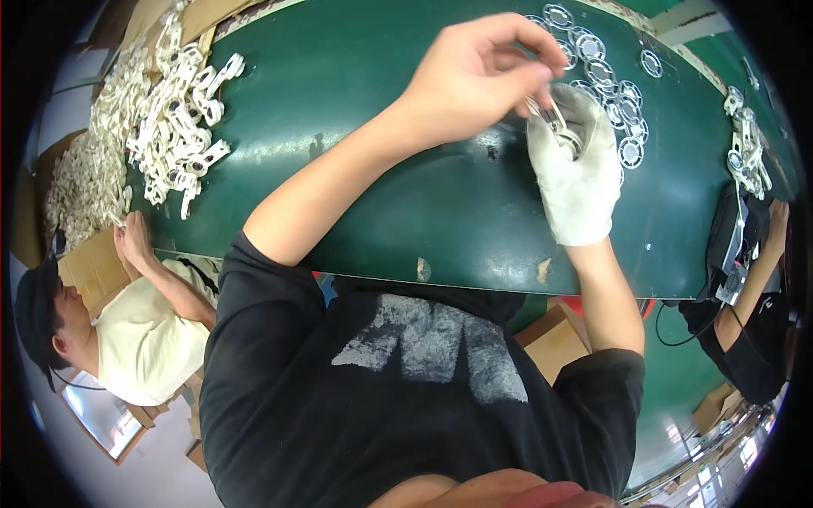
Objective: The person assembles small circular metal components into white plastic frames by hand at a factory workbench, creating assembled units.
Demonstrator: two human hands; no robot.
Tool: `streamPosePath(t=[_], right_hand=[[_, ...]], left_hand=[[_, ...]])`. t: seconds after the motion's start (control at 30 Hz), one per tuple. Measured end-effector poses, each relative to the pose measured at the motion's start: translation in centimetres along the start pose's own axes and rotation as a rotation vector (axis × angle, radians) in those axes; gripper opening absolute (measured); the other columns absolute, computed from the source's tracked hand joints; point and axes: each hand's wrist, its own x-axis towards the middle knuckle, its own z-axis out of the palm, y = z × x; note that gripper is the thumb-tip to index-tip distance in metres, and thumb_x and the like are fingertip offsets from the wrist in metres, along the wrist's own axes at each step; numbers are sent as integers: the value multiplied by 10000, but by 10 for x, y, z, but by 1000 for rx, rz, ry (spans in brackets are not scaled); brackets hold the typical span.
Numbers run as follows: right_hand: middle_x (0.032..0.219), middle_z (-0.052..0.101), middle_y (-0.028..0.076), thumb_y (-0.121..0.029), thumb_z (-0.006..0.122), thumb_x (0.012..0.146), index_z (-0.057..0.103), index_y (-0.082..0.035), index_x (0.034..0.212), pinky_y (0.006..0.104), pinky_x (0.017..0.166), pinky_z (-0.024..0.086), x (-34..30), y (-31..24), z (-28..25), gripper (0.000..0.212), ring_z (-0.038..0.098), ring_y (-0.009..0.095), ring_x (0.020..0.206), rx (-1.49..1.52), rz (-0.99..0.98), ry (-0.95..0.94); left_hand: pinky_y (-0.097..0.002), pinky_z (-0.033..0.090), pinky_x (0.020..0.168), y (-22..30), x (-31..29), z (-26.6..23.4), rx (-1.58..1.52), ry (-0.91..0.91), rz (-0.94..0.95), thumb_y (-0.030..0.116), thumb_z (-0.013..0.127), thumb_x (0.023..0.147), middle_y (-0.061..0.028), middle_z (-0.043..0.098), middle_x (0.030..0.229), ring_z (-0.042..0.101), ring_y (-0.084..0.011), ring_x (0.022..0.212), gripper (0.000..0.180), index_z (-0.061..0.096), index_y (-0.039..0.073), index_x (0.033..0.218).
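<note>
My right hand (577,173), in a white work glove, is closed around a white plastic part (566,135) with a round ring and a narrow arm standing up from it. The glove's fingers hide much of the part. Just above it, my bare left hand (487,80) reaches in from the left. Its thumb and forefinger are brought together in a pinch next to the upper end of the part. Whatever they hold is too small and blurred to name. Round clear plastic rings (600,74) lie in a loose cluster beyond and beside the glove.
White plastic parts (182,127) are piled on the left of the green table (381,220), with a larger heap behind. More white parts (747,152) lie at the far right. One person (140,339) works at the left, another (749,330) at the right, beside a black bag (722,237).
</note>
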Motion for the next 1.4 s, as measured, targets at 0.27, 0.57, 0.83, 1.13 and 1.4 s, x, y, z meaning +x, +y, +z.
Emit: streamPosePath(t=[0.27,0.57,0.83,1.13,1.4], right_hand=[[1064,707,120,-104,718,873,682,-21,1203,324,855,545,3,4,-12,342,684,209,934,7,-169,-28],[925,672,46,-33,771,700,766,-156,847,418,803,518,0,-5,0,191,637,306,944,-302,-718,-360],[852,639,76,-10,743,746,767,-116,936,367,701,530,-8,9,-1,219,652,273,818,-205,-562,-497],[958,643,94,-109,786,802,719,-108,1000,386,741,553,-14,-1,3,209,675,293,826,-432,-407,-410],[996,696,139,-108,712,861,686,-65,1156,394,756,576,-13,5,3,299,718,325,868,-534,-333,-302]], left_hand=[[-399,557,815,8,51,-14,946,149,59,197,763,853,-178,654,1156,666,-299,879,418,645,21,1213],[-427,545,859,-29,36,-44,1336,-20,356,268,718,901,-120,633,1068,629,-313,1012,396,659,106,1258],[-457,552,778,13,1,-49,1425,-51,59,250,688,866,-156,607,1004,661,-360,915,302,580,67,1080],[-446,562,779,25,-18,-52,1393,64,106,356,768,849,-144,582,1086,667,-350,987,481,571,96,1202],[-378,564,790,11,-12,-67,1081,-130,82,290,700,958,-131,607,1099,677,-247,953,358,621,30,1191]])
